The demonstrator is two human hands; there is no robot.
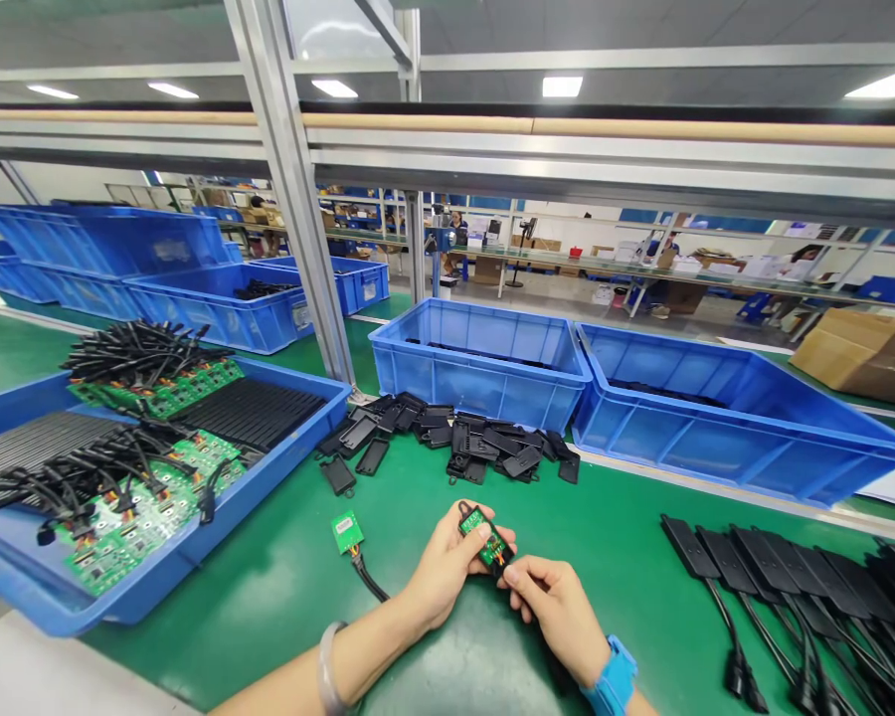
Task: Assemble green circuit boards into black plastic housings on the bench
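Note:
My left hand [451, 557] grips a green circuit board [484, 537] sitting in a black plastic case, its thumb lying on the board. At the board's lower end, where colored wires show, my right hand [548, 597] pinches the black cable by the case edge; the fingertips partly hide the cable. Left of my hands, another circuit board [347, 533] with a black cable lies on the green table [290, 617]. Beyond my hands is a loose pile of black plastic case pieces [484, 443].
A blue tray [268, 517] at left holds circuit boards with cables. Two blue bins [484, 388] stand behind the pile. Closed black cases with cables [761, 562] lie in a row at right. A metal post [290, 189] rises beyond the tray.

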